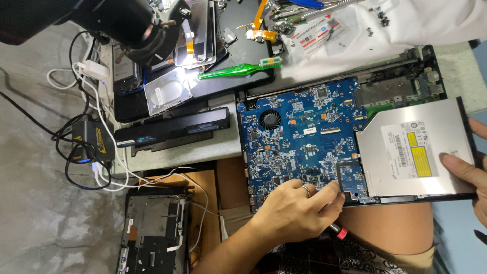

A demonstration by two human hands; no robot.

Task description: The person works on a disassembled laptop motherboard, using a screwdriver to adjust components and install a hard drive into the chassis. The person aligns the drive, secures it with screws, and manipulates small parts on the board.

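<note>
On the person's lap lies a blue circuit board (299, 137) with a silver optical drive (413, 149) at its edge. The left hand (297, 210) is closed around a red-tipped screwdriver (339, 231) at the board's near edge. The right hand (469, 170) presses the drive, fingers flat. Beyond stand a cluttered grey bench (203, 152) and a concrete floor (30, 203).

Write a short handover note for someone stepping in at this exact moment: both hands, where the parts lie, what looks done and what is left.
Left hand: grips a red-tipped screwdriver at the near edge of the blue circuit board.
Right hand: fingers rest on the silver disc drive, which lies beside the board.
Done: board is exposed; loose screws lie on the white cloth.
Left: board and drive still sit in the black laptop base.
Nearby: green toothbrush, black battery.
</note>
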